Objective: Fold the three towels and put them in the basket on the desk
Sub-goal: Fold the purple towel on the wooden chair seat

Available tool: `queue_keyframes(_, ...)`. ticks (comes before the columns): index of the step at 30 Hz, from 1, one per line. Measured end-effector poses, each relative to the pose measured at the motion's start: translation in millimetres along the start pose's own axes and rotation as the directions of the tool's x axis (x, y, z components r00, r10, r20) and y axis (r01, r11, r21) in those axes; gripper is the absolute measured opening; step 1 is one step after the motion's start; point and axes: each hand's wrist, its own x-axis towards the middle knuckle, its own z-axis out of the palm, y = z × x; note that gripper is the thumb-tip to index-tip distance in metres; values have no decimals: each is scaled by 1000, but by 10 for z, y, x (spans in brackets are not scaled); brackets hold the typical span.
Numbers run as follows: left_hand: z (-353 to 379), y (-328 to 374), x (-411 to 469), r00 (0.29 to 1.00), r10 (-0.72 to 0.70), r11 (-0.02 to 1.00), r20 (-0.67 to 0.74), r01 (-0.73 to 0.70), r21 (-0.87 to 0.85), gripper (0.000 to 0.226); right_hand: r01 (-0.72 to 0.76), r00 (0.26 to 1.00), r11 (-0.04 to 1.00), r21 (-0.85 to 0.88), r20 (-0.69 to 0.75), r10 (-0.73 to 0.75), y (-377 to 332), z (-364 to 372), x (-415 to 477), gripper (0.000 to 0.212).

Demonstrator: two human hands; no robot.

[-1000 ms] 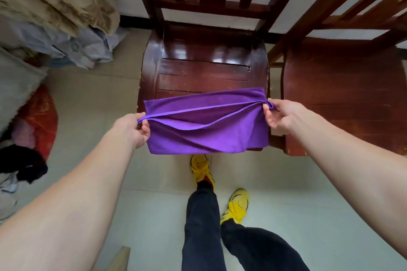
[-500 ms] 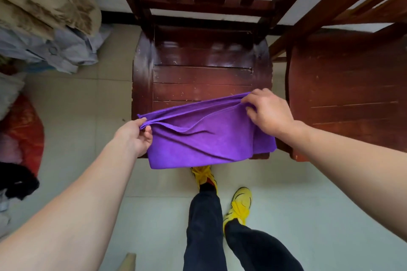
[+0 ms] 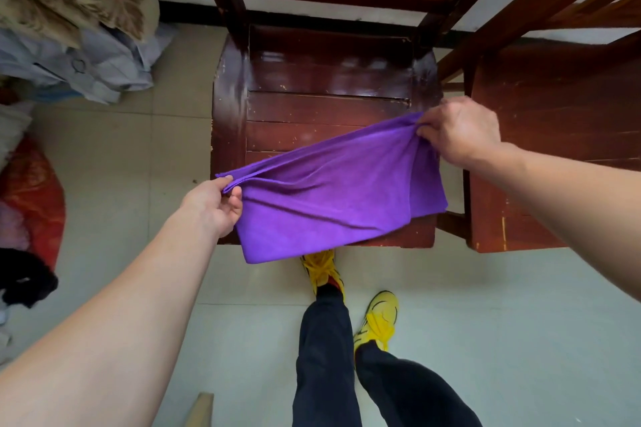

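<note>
Since half a second ago the right hand [image 3: 458, 130] has pulled out and up toward 2 o'clock, taking its end of the purple towel [image 3: 333, 198] with it. The cloth, which sagged between the hands then, is now drawn taut on a slant. The left hand [image 3: 216, 206] has hardly shifted and sits at the towel's 9 o'clock end.

Both hands have hold of the cloth. The left fingers [image 3: 236, 199] and thumb are closed in a pinch on the doubled edge. The right fingers [image 3: 428, 123] are curled tight round a bunched corner.

The towel hangs in the air in front of the seat of a dark wooden chair [image 3: 329, 80], and its lower fold drops past the seat's front edge at 6 o'clock. A second chair [image 3: 555, 114] stands just beside it at 3 o'clock, and a heap of cloth [image 3: 86, 55] lies at 10 o'clock.

The towel looks already folded once, and the tightening seems meant to square up the layers before the next fold. The high right end suggests that end will be carried across to meet the left. Neither the basket nor its counter is in view, so putting it away is some way off.
</note>
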Motion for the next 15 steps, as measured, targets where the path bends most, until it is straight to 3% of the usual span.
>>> queue_keyframes(4, -4, 10, 81, 1000, 17, 1000, -21, -17, -11, 24, -133, 990, 989, 66, -31, 135, -28, -128, 159, 23)
queue_keyframes(8, 25, 23, 66, 997, 40, 999, -63, -40, -2, 23, -258, 956, 910, 324, -50, 288, -100, -127, 308, 28)
queue_keyframes(10, 70, 9, 17, 987, 138, 988, -81, -131, 81, 23, -312, 927, 829, 463, -42, 373, -125, -89, 343, 38)
queue_keyframes(12, 81, -66, 17, 924, 374, 895, -78, -337, 292, 29, -366, 897, 772, 520, -22, 441, -107, -14, 285, 40)
queue_keyframes(13, 69, -116, 24, 871, 490, 792, -29, -431, 433, 36, -400, 882, 745, 533, 3, 471, -94, 27, 192, 40)
queue_keyframes(15, 27, -172, 63, 804, 592, 595, 49, -478, 647, 35, -463, 856, 686, 561, 82, 510, -58, 133, -85, 44)
